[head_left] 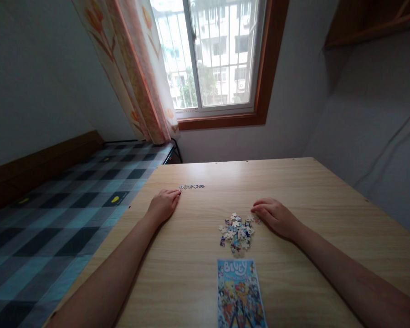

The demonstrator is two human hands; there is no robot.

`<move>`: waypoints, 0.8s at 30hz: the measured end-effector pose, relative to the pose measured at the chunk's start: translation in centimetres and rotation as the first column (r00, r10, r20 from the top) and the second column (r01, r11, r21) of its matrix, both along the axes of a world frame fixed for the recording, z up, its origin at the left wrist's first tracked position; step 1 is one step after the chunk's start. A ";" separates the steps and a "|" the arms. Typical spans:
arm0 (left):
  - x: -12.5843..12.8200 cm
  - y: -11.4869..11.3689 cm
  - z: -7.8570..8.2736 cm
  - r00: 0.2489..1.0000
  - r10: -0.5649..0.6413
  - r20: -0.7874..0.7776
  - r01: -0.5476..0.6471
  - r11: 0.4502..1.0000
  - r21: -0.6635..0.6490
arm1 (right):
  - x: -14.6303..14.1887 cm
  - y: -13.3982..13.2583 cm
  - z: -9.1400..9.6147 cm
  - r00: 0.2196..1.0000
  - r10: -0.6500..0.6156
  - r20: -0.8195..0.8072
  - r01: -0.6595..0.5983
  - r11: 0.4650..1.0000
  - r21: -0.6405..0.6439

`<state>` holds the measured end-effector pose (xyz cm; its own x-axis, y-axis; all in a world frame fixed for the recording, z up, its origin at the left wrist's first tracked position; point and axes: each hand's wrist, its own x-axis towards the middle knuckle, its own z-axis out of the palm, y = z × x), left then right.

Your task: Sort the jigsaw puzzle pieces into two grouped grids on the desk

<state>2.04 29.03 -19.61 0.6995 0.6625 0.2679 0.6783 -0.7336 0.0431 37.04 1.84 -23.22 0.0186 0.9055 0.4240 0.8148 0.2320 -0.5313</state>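
Two hands flat on bench (294, 191). Left hand (163, 205), mid-frame left, loose, grasping nothing; joined puzzle strip (192, 187) just beyond its fingertips. Right hand (276, 217), relaxed, fingertips touching loose piece pile (237, 232) on its left. Puzzle box (239, 294) bottom centre.

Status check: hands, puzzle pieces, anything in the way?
Left hand flat by joined strip. Right hand touching loose pile. Both empty. Picture card lies near, clear of both.
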 end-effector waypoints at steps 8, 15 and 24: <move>0.0 0.1 -0.1 1.000 -0.017 0.012 0.017 1.000 0.012 | -0.2 -0.1 0.4 1.000 -0.003 0.004 0.003 1.000 0.016; 0.1 0.0 -0.1 1.000 0.010 0.009 -0.010 1.000 0.011 | -0.2 -0.1 0.2 1.000 -0.001 -0.002 0.001 1.000 0.012; 0.0 0.2 -0.5 1.000 0.007 -0.005 -0.007 0.999 0.051 | -0.1 0.0 0.1 1.000 -0.001 -0.004 0.001 1.000 0.003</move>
<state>2.08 29.23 -20.08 0.6965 0.6526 0.2984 0.6832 -0.7302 0.0021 36.97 1.85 -23.13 0.0211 0.9042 0.4267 0.8126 0.2331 -0.5341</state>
